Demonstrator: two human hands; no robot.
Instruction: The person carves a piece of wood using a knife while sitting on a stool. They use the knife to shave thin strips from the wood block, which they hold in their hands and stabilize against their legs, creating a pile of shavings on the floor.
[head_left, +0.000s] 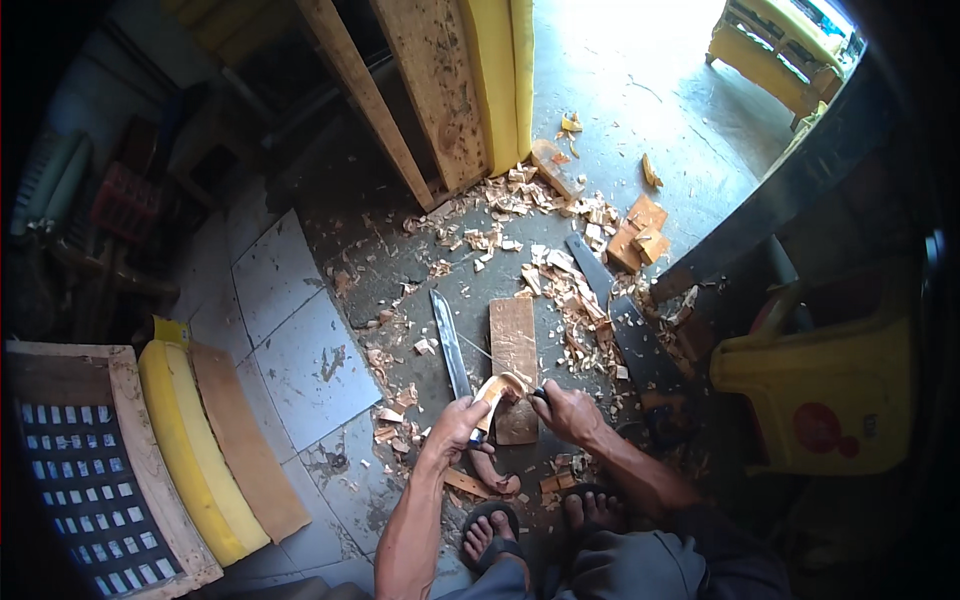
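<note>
My left hand [459, 424] is closed around the lower end of a curved, pale carved wooden piece [504, 383]. My right hand [573, 414] grips the black handle of a tool [542, 394] close beside that piece; a thin line running up and left from there may be its blade. Under the carved piece, a rectangular wooden block [513, 335] lies on the floor. A long machete-like blade [449, 338] rests to its left, its handle end near my left hand. Another curved brown wooden piece [493, 474] lies below, near my feet.
Wood shavings [572, 300] litter the floor. A handsaw [590, 268] and wood offcuts [637, 240] lie ahead right. A yellow plastic stool [800, 400] stands right, a webbed wooden frame [125, 400] and yellow padded piece [190, 455] left. Upright boards [440, 90] stand ahead.
</note>
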